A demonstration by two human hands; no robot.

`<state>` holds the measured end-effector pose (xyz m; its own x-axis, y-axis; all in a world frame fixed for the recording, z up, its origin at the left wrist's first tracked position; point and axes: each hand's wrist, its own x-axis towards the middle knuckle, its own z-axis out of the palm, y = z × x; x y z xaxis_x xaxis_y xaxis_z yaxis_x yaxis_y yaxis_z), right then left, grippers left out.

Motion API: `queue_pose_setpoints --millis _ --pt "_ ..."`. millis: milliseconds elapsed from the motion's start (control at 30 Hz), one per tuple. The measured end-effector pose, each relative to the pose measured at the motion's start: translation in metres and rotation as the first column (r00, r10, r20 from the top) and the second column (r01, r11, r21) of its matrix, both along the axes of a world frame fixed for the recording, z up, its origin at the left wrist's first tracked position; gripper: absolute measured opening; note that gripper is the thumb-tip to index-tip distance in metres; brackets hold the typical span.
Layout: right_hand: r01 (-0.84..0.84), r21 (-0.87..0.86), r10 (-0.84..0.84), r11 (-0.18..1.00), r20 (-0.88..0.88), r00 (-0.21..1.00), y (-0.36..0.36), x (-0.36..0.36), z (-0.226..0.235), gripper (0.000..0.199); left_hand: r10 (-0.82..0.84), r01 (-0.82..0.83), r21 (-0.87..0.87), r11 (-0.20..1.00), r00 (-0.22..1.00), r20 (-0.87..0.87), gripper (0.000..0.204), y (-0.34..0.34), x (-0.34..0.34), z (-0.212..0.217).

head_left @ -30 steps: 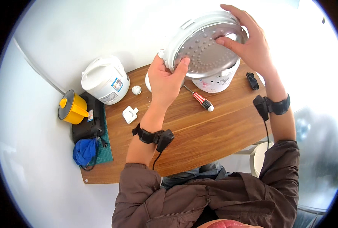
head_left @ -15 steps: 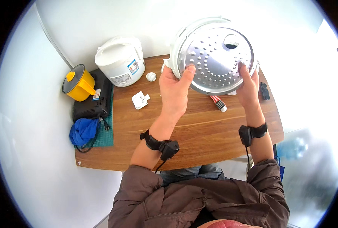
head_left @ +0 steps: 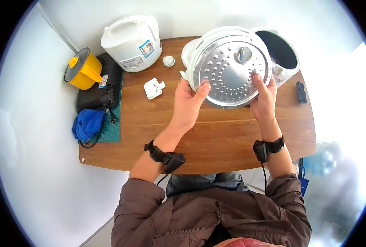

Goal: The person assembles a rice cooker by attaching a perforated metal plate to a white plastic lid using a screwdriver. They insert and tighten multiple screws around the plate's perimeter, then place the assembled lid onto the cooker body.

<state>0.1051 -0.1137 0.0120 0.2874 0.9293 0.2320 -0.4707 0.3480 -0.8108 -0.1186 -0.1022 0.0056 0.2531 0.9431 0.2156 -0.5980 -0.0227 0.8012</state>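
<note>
Above the table's far half I hold up a round rice cooker lid (head_left: 226,74), its dimpled metal inner side with one round hole facing me. My left hand (head_left: 190,96) grips the lower left rim, thumb on the metal and fingers behind. On the lower right, my right hand (head_left: 265,94) grips it the same way, thumb pressed near the rim. The fingers behind the lid are mostly hidden. Partly covered by the lid, an open white cooker body (head_left: 288,61) with a dark inside stands behind it at the right. A white rounded part (head_left: 188,51) peeks out at the lid's left.
At the back left stands a closed white rice cooker (head_left: 131,43). Near it are a small white round part (head_left: 168,61), a white plastic piece (head_left: 154,88), a yellow pot (head_left: 84,70) on a black case (head_left: 104,88), and a blue cloth (head_left: 88,123). A black object (head_left: 301,92) lies right.
The lid and both hands sit a little lower relative to the table edge. The open cooker body now shows at the right; the red-and-white striped handle is now hidden.
</note>
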Motion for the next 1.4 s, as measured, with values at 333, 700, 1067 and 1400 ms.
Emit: queue_pose_setpoints --millis 333,700,1067,1400 --pt "0.072 -0.113 -0.063 0.991 0.086 0.994 -0.012 -0.008 -0.039 0.045 0.093 -0.093 0.012 0.996 0.982 -0.164 0.034 -0.015 -0.001 -0.037" --pt "-0.023 -0.100 0.025 0.995 0.011 1.000 -0.017 -0.003 -0.058 0.049 0.118 -0.120 0.000 0.993 0.972 -0.203 0.037 -0.018 0.001 -0.055" --pt "-0.299 -0.027 0.297 0.954 -0.061 0.953 -0.023 0.007 -0.045 0.068 0.132 -0.140 -0.052 0.989 0.982 -0.136 0.038 -0.014 0.000 -0.056" --pt "-0.569 0.178 0.594 0.803 -0.326 0.736 -0.019 0.020 -0.048 0.068 0.110 -0.127 -0.124 0.984 0.985 -0.135 0.042 -0.012 -0.006 -0.058"
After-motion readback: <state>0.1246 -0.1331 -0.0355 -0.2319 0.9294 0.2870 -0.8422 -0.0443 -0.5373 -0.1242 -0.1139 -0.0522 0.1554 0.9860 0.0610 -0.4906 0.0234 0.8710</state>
